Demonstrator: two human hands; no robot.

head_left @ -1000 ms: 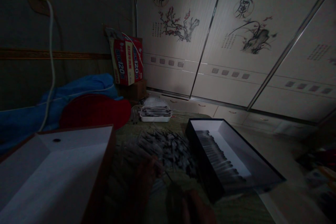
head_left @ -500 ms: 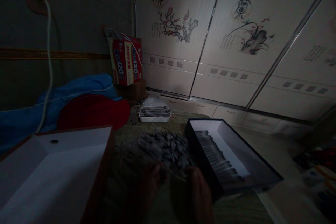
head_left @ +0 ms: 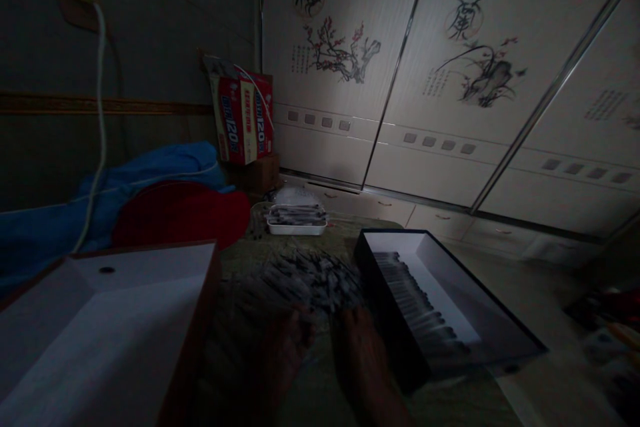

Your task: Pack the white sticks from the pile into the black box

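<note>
A heap of slim, dark, pen-like sticks lies on the table in front of me; dim light hides their exact kind. My left hand is at the heap's near edge, fingers curled in; what they hold, if anything, is too dark to make out. To its right, my right hand reaches forward, its fingers stretched out and touching the near right side of the heap. Similar sticks lie side by side in a row inside a dark-edged box with a pale lining, close by my right hand.
On the left stands a large brown-edged box with a white inside. A white tray of sticks sits at the back. Red cloth and blue cloth lie behind the left box, near a red carton and a hanging white cable.
My right hand has moved forward and slightly left onto the heap, its fingers now stretched out. My left hand stays nearly in place. The view has shifted slightly.
</note>
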